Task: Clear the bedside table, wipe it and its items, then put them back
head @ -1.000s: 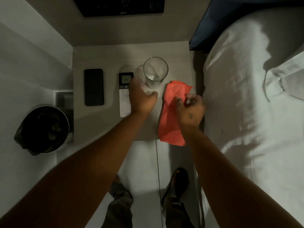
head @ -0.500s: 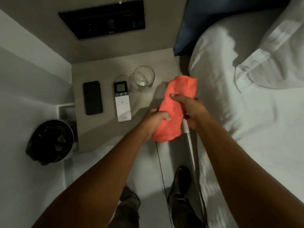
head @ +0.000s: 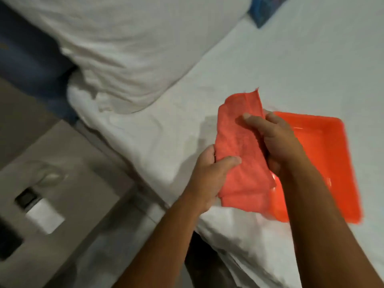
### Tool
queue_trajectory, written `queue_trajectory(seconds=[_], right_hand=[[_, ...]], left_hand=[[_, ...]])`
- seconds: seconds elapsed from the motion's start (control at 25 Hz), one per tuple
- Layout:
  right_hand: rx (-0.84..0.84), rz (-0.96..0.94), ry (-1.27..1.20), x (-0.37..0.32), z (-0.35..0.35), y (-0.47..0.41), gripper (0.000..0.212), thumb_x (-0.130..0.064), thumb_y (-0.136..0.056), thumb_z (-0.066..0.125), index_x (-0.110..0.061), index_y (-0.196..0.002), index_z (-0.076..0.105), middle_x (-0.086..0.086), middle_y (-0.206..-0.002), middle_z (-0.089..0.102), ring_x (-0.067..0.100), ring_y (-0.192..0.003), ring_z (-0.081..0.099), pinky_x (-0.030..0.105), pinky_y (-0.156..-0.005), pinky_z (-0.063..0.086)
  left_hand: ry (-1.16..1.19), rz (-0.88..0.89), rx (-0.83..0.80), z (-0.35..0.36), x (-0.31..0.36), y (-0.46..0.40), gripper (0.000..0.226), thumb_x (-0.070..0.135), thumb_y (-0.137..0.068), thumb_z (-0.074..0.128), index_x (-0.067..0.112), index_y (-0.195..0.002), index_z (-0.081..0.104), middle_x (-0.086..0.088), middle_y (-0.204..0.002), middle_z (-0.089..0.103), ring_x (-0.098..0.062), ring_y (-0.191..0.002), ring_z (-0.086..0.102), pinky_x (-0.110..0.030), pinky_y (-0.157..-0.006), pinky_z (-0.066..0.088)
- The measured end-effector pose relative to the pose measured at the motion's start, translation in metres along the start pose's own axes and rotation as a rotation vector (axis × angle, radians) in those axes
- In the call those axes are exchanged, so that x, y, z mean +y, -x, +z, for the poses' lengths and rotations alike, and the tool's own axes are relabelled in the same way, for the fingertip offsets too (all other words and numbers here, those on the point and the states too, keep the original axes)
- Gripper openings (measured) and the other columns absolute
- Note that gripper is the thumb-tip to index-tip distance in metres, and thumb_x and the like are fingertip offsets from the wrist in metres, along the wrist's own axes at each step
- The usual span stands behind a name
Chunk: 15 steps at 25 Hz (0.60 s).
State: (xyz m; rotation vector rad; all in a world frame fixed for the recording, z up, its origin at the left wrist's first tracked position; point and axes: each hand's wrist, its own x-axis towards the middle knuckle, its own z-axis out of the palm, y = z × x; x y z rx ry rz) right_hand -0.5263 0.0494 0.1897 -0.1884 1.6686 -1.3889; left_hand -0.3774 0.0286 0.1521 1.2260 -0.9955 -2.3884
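Both hands hold an orange-red cloth (head: 241,154) above the bed. My left hand (head: 209,175) pinches its lower left edge; my right hand (head: 276,138) grips its upper right side. An orange plastic tray (head: 324,163) lies on the white sheet just behind and right of the cloth, partly hidden by my right arm. The grey bedside table (head: 79,196) is at the lower left, blurred, with a clear glass (head: 48,173), a white remote with a small screen (head: 39,208) and a black phone (head: 8,242) at the frame edge.
A large white pillow (head: 133,50) lies at the head of the bed (head: 291,65). A dark blue headboard (head: 27,53) rises at the upper left. A blue patterned item (head: 264,9) shows at the top right. Pale floor lies between table and bed.
The view has swung right from the table to the bed. Both hands lifted the cloth off the table and carried it over the sheet, beside an orange tray now in view.
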Motion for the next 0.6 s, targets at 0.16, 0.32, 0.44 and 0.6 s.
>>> queue_trajectory(seconds=[0.16,0.32,0.44,0.6], right_hand=[[0.391,-0.074,-0.001,0.005,-0.138,-0.009,0.046,-0.011,-0.085,0.074,-0.011,-0.130,0.062,0.009,-0.095,0.071,0.012,-0.069,0.068,0.028,-0.069,0.060],[0.612,-0.049,0.180,0.036,-0.204,-0.035,0.046,-0.016,-0.080,0.079,-0.019,-0.124,0.065,0.007,-0.098,0.064,0.011,-0.066,0.058,0.025,-0.065,0.052],[0.643,-0.093,0.323,0.056,-0.219,-0.054,0.047,-0.020,-0.078,0.080,-0.018,-0.123,0.065,0.004,-0.104,0.064,0.010,-0.075,0.059,0.028,-0.073,0.053],[0.631,-0.132,0.881,0.073,-0.215,-0.059,0.065,-0.024,-0.081,0.074,-0.013,-0.140,0.050,0.019,-0.131,0.055,0.032,-0.117,0.055,0.038,-0.105,0.041]], left_hand=[[-0.624,-0.004,-0.070,0.116,-0.025,-0.017,0.041,0.029,-0.079,0.071,0.023,-0.116,0.055,-0.006,-0.119,0.070,-0.025,-0.107,0.067,-0.028,-0.087,0.051],[-0.859,-0.035,-0.119,0.182,-0.061,-0.039,0.075,0.014,-0.084,0.068,0.005,-0.146,0.026,-0.019,-0.143,0.050,-0.036,-0.132,0.051,-0.034,-0.101,0.042],[-0.907,-0.045,-0.113,0.194,-0.080,-0.058,0.109,0.008,-0.079,0.075,0.004,-0.156,-0.002,-0.021,-0.157,0.027,-0.035,-0.143,0.036,-0.038,-0.115,0.034],[-1.214,0.212,-0.079,0.189,-0.090,-0.059,0.095,0.009,-0.081,0.069,0.004,-0.154,0.009,-0.023,-0.155,0.020,-0.040,-0.142,0.029,-0.043,-0.119,0.030]])
